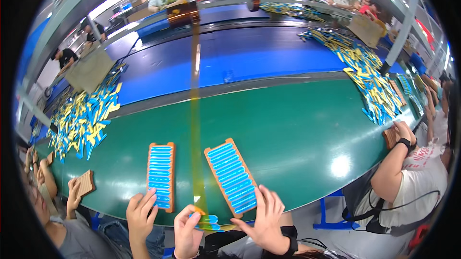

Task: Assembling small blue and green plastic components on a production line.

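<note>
My left hand (187,228) pinches the lower end of a long amber tape (195,115), where a few blue strips (209,219) show at the tape. My right hand (265,218) is open, thumb spread from the fingers, its fingertips against the lower right edge of a tilted orange tray (207,153). Blue strips (229,170) lie across that tray in a row. Left of the tape is a second orange tray (171,182) of similar strips. Another person's hand (140,213) appears to touch its lower end, though its arm is only partly visible.
The tape runs down from a roll (182,15) on the overhead rail across a blue belt (153,67) and the green tabletop (269,110). Loose blue and yellow piles lie left (84,120) and right (370,81). A neighbour's arm (391,165) reaches in at right.
</note>
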Demonstrator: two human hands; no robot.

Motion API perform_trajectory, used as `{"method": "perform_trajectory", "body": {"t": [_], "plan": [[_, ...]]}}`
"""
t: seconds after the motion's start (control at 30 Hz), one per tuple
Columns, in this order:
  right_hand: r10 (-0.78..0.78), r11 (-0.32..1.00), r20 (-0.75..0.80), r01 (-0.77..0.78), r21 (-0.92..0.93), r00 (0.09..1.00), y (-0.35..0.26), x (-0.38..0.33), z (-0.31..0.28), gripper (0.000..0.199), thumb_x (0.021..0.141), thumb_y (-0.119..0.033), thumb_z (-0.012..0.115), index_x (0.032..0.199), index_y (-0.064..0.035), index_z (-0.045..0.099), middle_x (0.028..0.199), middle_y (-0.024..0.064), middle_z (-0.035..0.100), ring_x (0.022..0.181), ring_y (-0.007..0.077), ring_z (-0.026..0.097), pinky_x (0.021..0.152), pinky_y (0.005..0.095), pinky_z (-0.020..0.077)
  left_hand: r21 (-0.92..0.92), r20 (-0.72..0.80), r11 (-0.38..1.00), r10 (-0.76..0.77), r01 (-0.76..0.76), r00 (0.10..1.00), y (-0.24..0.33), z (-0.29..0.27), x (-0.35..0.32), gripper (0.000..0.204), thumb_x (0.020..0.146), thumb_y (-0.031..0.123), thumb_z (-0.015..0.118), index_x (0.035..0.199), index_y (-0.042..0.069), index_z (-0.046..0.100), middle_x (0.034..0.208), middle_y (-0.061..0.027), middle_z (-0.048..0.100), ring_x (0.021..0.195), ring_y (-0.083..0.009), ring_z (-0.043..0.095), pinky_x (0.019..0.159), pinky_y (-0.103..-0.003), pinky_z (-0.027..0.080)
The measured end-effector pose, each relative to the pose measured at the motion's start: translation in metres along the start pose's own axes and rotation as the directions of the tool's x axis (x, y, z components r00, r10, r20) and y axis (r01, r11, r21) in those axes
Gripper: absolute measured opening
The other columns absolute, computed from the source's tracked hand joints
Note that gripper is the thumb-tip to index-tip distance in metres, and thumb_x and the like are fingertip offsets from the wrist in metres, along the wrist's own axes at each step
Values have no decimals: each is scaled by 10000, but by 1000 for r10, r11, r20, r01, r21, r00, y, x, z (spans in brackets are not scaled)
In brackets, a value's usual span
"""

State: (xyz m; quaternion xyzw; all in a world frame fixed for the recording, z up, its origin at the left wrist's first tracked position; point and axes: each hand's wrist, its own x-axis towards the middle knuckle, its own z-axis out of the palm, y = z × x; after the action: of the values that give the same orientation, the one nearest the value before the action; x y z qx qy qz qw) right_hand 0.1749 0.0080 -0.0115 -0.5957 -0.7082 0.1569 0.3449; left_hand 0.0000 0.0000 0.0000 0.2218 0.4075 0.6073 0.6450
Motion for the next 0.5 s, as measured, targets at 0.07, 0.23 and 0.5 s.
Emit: {"method": "perform_trajectory", "body": {"t": [0.07,0.23,0.5], "plan": [[-66,997,21,65,34,998,2,12,-26,625,657,-278,702,1154,-33,414,1183,140,367,1050,336,344,862,443,267,-3,42,1000,-29,29,999,0,20,-6,36,810,-17,491,845,-24,486,867,-102,561,762,-140,570,685,-272,479],[-104,759,381,-174,628,919,-7,39,-35,209,762,-140,626,873,5,525,820,68,529,732,158,500,631,258,409,288,78,953,74,-94,994,-2,36,-1,64,776,-27,571,809,-13,518,835,-53,571,763,-84,528,672,-208,437],[10,539,493,-420,730,870,21,6,-40,101,780,-66,591,792,18,536,740,45,531,665,91,476,602,220,389,286,172,948,90,-137,981,-35,53,-19,59,766,-62,567,786,-36,517,827,-61,488,738,-85,481,639,-202,399]]}}
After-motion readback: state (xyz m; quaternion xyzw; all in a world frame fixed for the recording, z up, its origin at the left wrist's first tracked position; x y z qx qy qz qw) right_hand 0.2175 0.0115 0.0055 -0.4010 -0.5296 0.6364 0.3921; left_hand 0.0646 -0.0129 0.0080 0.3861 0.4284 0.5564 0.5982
